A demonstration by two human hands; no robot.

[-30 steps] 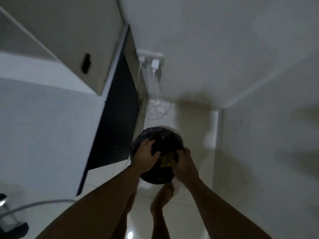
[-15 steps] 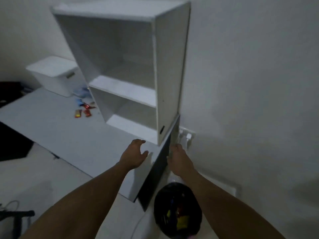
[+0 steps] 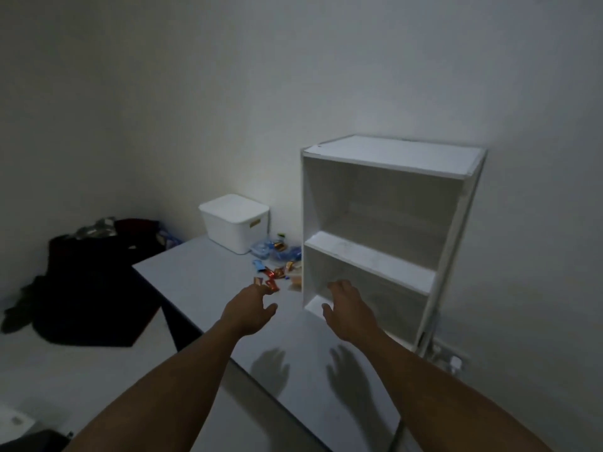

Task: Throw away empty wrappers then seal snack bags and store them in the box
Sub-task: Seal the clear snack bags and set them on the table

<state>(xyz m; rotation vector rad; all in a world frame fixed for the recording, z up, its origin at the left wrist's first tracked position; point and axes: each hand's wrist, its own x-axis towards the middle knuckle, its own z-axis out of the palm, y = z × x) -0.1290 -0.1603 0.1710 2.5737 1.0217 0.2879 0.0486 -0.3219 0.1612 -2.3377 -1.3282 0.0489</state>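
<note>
Small snack packets and wrappers (image 3: 272, 275), red, orange and blue, lie scattered on the grey table (image 3: 202, 275) just left of the white shelf unit. More bluish bags (image 3: 277, 251) sit behind them beside a lidded white box (image 3: 235, 223) at the table's far end. My left hand (image 3: 249, 309) hovers over the table with relaxed fingers, its fingertips close to the nearest red packets and holding nothing. In front of the shelf's lower compartment, my right hand (image 3: 349, 309) hangs with fingers spread, also holding nothing.
A white two-shelf unit (image 3: 385, 243) stands on the table against the wall. A dark pile of clothes or bags (image 3: 94, 278) lies on the floor at the left. A wall socket with plugs (image 3: 452, 358) shows at the lower right, past the table's end.
My view swung up from the black bin on the floor to the table. Both hands left the bin, where they had pushed wrappers in, and now reach over the table towards the snacks.
</note>
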